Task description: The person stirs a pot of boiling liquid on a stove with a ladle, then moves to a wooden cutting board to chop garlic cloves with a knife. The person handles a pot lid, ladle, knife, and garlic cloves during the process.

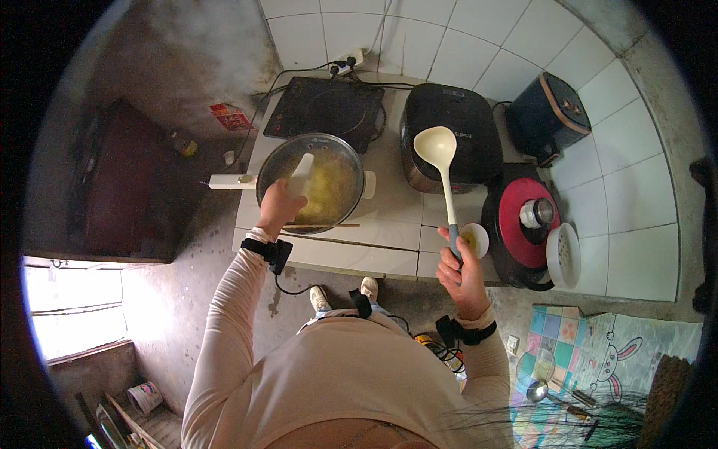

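Observation:
My left hand (281, 205) is closed on the pale upright handle of a glass pot lid (342, 210), which covers a pan with yellow food beneath the fogged glass. The pan's white handle (233, 181) points left. A thin wooden stick, perhaps a chopstick (348, 225), lies along the lid's near edge. In my right hand (463, 272), raised over the counter's front edge, is the grey grip of a cream-coloured ladle (436, 145), its bowl held up above a black appliance. A small white bowl (477, 240) with yellowish contents stands beside that hand.
Behind the pan lies a black induction cooktop (328, 109). A black rice cooker (451, 106) stands centre-right, with a dark appliance (547, 115) beyond it. At right are a wok with a red lid (513, 224) and a white perforated dish (564, 255). The counter's front edge (348, 257) runs before me.

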`<state>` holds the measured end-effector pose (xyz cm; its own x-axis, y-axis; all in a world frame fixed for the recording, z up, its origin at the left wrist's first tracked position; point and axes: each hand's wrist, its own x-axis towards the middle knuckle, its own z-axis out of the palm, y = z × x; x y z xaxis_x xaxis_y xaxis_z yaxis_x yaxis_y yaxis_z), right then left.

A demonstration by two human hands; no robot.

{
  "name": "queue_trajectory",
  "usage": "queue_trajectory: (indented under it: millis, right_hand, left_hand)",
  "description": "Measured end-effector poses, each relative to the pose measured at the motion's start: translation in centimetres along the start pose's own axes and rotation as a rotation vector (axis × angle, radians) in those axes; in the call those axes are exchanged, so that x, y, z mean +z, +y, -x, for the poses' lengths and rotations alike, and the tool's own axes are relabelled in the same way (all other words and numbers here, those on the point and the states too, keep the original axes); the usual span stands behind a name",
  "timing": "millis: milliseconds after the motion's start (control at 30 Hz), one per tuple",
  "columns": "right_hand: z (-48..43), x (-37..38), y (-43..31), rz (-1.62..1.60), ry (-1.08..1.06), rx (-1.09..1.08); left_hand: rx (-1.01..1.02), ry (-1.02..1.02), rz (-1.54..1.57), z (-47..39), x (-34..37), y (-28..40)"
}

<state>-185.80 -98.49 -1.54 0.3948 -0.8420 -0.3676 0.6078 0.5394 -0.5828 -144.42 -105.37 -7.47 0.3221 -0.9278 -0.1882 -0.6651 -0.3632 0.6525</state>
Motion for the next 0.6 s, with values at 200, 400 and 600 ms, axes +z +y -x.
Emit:
queue_trajectory:
  millis: [200, 400, 600]
  right_hand:
    - [-0.5, -0.2, -0.1, 0.0, 0.017, 0.015]
    - [-0.4, -0.3, -0.1, 0.007, 0.016, 0.021]
    - [-0.5, 0.1, -0.1, 0.029, 0.037, 0.019]
  left_hand:
    - [0.026, 0.011, -0.06, -0.8, 1.4, -0.7]
    - [0.009, 0.012, -0.073, -0.1, 0.8, 0.6]
    - [0.001, 0.055, -0.175, -0.2, 1.5, 0.1]
